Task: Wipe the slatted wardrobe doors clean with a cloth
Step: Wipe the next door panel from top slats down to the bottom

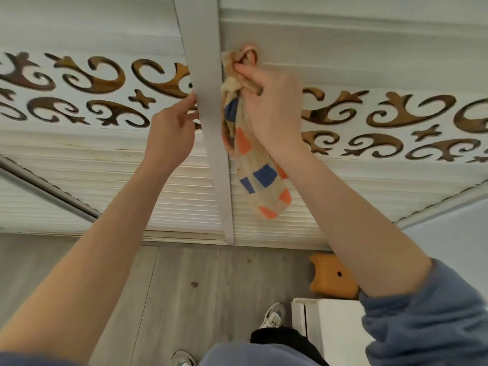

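A blue sleeve (422, 326) fills the lower right, with shoes (273, 314) on the grey floor (184, 286) beside it. Mid-frame, the right hand (272, 109) curls round a checked cloth (261, 180) — bunched against the slatted door (356, 191), tail hanging. The left hand (171, 133) touches the centre post (206, 75) — grip unclear.

Cloth (261, 178) in right hand (269, 107), seemingly against door (343, 48)
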